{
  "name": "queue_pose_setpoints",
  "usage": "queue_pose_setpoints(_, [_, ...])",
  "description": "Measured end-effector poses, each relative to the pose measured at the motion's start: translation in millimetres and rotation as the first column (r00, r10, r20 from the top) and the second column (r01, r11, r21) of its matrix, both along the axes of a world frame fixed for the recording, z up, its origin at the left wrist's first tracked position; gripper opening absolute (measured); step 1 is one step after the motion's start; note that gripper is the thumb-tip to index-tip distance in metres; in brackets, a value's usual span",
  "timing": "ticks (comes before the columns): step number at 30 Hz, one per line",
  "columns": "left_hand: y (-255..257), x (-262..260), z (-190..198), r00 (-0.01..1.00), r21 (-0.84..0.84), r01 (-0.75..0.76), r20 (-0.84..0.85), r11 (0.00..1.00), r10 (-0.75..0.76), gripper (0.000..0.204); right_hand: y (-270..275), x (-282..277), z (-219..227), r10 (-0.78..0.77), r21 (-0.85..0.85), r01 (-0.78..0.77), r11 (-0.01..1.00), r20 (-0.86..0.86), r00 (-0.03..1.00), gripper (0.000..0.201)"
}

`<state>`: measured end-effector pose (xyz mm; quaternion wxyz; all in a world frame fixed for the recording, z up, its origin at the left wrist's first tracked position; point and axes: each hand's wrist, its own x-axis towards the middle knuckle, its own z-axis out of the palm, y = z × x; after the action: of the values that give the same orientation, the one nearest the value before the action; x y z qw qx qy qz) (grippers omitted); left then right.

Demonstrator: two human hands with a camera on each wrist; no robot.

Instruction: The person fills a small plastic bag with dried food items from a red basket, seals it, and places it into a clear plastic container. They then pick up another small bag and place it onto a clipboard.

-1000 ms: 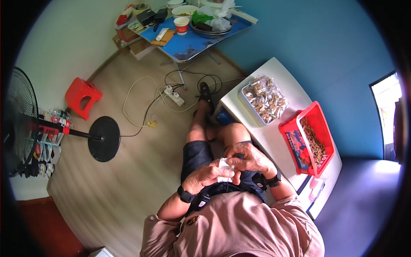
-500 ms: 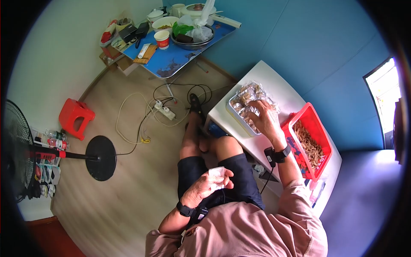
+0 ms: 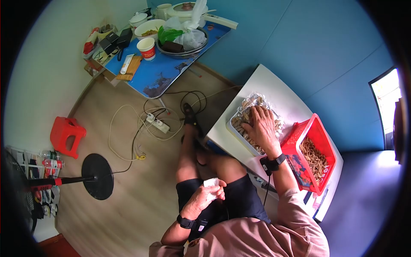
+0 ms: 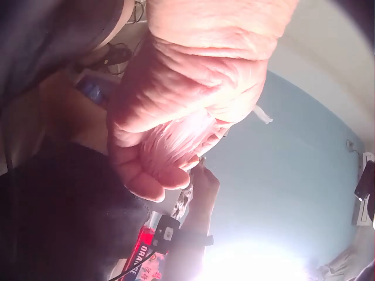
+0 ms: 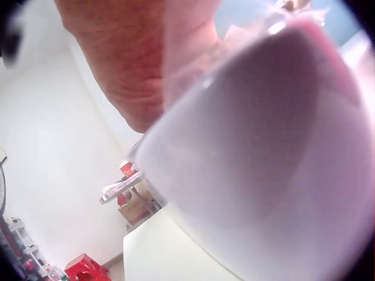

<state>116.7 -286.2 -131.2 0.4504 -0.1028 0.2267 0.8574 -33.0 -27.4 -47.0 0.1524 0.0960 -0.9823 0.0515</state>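
Observation:
My left hand (image 3: 198, 199) is over my lap, fingers curled round a wad of whitish clear plastic film (image 3: 211, 183). In the left wrist view the film (image 4: 176, 140) lies creased against the palm under the bent fingers. My right hand (image 3: 263, 128) rests spread on the clear-wrapped brown pieces (image 3: 247, 116) in a shallow pale tray (image 3: 242, 140). The tray's blurred wall (image 5: 252, 175) fills much of the right wrist view, which hides the fingertips. Beside the right forearm stands a red basket (image 3: 292, 148) of thin brown pieces (image 3: 314, 158).
Tray and basket stand on a white cabinet (image 3: 295, 103). A cluttered blue table (image 3: 160, 77) is ahead, with a paper cup (image 3: 146, 48). Cords and a power strip (image 3: 158, 123) lie on the floor. A red stool (image 3: 67, 136) and a fan base (image 3: 97, 176) are at left.
My right hand has left the left hand and reached across to the tray, where it now lies flatter on the wrapped pieces. The left hand keeps the plastic film over the lap.

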Motion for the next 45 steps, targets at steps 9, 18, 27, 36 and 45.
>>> queue_pose_setpoints(9, [3.3, -9.4, 1.4, 1.0, -0.045, -0.009, -0.026, 0.999, 0.007, 0.022, 3.2, 6.0, 3.0, 0.024, -0.075, -0.031, 0.997, -0.099, 0.995, 0.033])
queue_pose_setpoints(18, [13.2, -4.0, 12.9, 0.979, -0.201, -0.166, -0.155, 0.965, 0.136, 0.017, 16.2, 21.9, -0.5, -0.111, -0.655, 0.049, 0.754, -0.054, 0.992, 0.028])
queue_pose_setpoints(27, [30.5, -4.1, 84.7, 0.848, -0.424, -0.464, -0.467, 0.778, 0.251, 0.025, -53.6, 124.7, 15.4, 0.301, -0.803, 0.237, -0.547, 0.075, 0.951, 0.039])
queue_pose_setpoints(36, [15.7, 69.2, 96.9, 0.797, -0.499, -0.581, -0.51, 0.643, 0.324, 0.024, -85.3, 193.9, -20.0, 0.477, -0.763, 0.406, -0.503, 0.146, 0.866, 0.028])
queue_pose_setpoints(45, [8.6, 100.1, 86.9, 0.751, -0.471, -0.647, -0.532, 0.6, 0.392, 0.025, -99.0, 221.3, -2.1, 0.673, -0.812, 0.478, -0.335, 0.148, 0.724, 0.035])
